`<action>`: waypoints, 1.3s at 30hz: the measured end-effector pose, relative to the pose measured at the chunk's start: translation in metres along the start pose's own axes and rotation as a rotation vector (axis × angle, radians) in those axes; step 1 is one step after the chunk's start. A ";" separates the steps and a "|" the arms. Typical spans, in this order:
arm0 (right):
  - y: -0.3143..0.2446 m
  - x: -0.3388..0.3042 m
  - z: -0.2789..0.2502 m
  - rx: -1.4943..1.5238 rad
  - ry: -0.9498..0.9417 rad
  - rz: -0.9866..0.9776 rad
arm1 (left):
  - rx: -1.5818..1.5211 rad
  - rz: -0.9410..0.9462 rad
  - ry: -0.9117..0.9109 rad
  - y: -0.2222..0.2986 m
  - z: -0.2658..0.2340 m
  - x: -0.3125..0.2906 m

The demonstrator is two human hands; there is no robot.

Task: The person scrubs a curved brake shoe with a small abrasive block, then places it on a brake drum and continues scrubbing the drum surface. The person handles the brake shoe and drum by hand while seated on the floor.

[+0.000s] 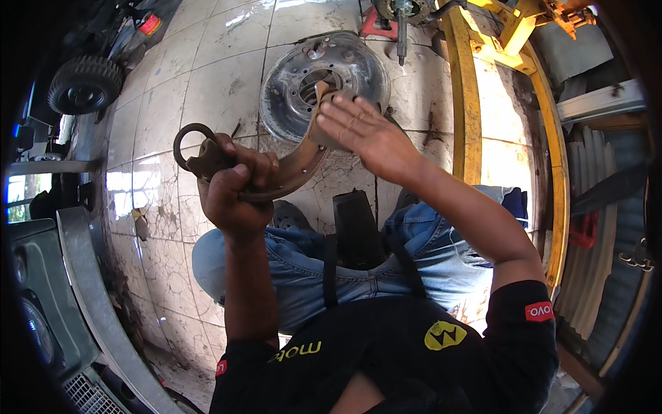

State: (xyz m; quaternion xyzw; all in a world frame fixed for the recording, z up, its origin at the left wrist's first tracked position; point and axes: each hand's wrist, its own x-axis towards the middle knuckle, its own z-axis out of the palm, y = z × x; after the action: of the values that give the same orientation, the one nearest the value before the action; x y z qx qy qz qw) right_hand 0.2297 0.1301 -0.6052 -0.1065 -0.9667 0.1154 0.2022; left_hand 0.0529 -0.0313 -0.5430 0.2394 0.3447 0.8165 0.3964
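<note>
A curved, brown, rusty brake shoe [295, 174] with rivets along its edge is held above the floor in front of me. My left hand [238, 183] is closed round its left end, the thumb on top. Beside those fingers stands a dark metal ring [186, 146] at that end of the shoe. My right hand [369, 134] lies over the shoe's far end with its fingers stretched flat. Some brownish-grey surface shows beneath that palm; whether it is a separate piece cannot be told. Behind the shoe, a round, dished metal part [283, 107] with bolt holes rests on the tiles.
A yellow metal frame [467, 103] stands to the right. At the far side, an axle-like part [402, 34] sits near a red stand [376, 24]. A tyre [84, 84] is at far left, and a green vehicle's front [41, 276] with a grey bumper [89, 276] at near left.
</note>
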 end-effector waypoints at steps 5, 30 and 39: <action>-0.018 -0.007 0.001 0.026 -0.007 -0.002 | 0.013 -0.017 0.023 0.004 0.002 0.003; 0.004 -0.002 0.001 -0.209 -0.020 0.021 | -0.019 -0.080 0.010 0.003 0.001 0.002; 0.005 -0.007 0.006 -0.223 -0.046 -0.026 | 0.025 -0.104 0.047 0.007 0.002 0.003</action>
State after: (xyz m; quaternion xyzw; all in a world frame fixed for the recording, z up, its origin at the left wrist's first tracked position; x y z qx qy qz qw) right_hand 0.2347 0.1319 -0.6144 -0.1133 -0.9791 0.0069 0.1685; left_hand 0.0490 -0.0318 -0.5360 0.2069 0.3763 0.7957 0.4271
